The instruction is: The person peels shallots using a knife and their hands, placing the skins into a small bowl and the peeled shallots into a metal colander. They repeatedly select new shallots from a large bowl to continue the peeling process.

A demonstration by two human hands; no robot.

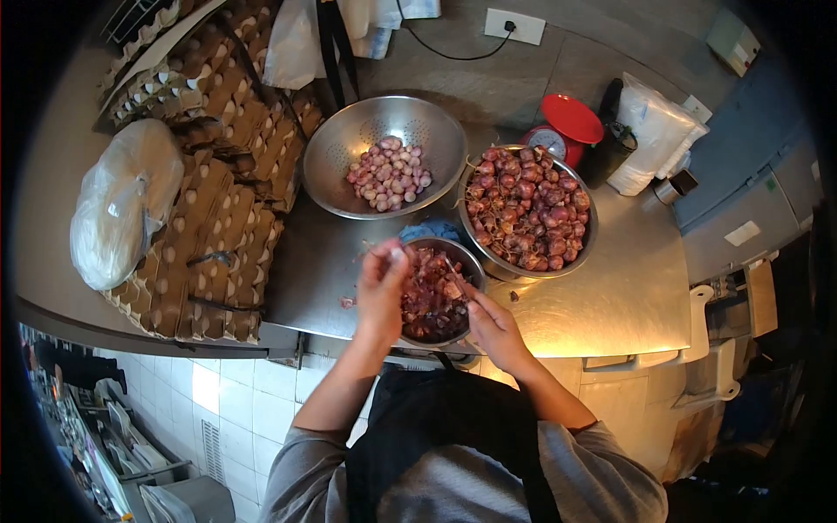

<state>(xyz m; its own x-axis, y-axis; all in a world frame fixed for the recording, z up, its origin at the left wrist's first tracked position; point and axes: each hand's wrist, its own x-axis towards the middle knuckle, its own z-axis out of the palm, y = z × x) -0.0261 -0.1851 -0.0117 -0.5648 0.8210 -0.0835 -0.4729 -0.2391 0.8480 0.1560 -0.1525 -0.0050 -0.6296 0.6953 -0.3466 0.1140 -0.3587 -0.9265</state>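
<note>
My left hand point(381, 283) is over the left rim of a metal bowl of dark red skins point(427, 327), its fingers closed together; whatever they hold is too small to name. On the bowl's right side, my right hand point(495, 327) is wrapped round a small knife point(454, 268) that points up and left over the skins. Behind, a perforated metal colander point(327, 166) holds peeled pale pink shallots point(390, 174). To the right of it, another metal bowl point(590, 240) is heaped with unpeeled red shallots point(527, 209).
Egg trays point(200, 244) are stacked at the left, with a plastic bag point(126, 205) against them. A blue cloth point(431, 229) lies behind the skins bowl. At the back right stand a red scale point(571, 119) and a plastic-wrapped white pack point(652, 131). The steel table's point(610, 322) front edge is near me.
</note>
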